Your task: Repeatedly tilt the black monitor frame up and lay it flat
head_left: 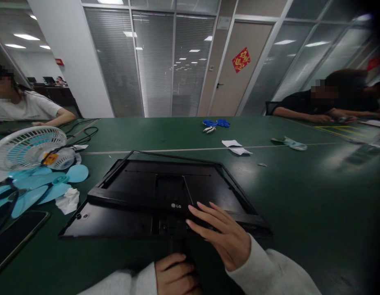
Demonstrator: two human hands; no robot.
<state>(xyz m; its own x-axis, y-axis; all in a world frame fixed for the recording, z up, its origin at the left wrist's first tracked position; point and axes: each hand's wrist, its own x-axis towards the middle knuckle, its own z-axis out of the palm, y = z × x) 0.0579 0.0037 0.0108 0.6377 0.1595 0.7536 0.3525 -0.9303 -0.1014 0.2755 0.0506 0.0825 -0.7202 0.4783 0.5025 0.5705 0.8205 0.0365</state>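
A black LG monitor (131, 192) lies face down on the green table (300, 196), its back shell lifted ajar along the far edge. My right hand (222, 233) rests flat on the monitor's near right part, fingers stretched out beside the logo. My left hand (176, 274) is curled round the dark stand neck (177, 246) that sticks out from the monitor's near edge.
At the left lie a white fan grille (26, 145), blue fan blades (45, 184), crumpled paper (68, 200) and a dark phone (14, 235). Blue gloves (216, 123), paper scraps (235, 147) and a face mask (290, 143) lie further back. Other people sit at the far left and far right.
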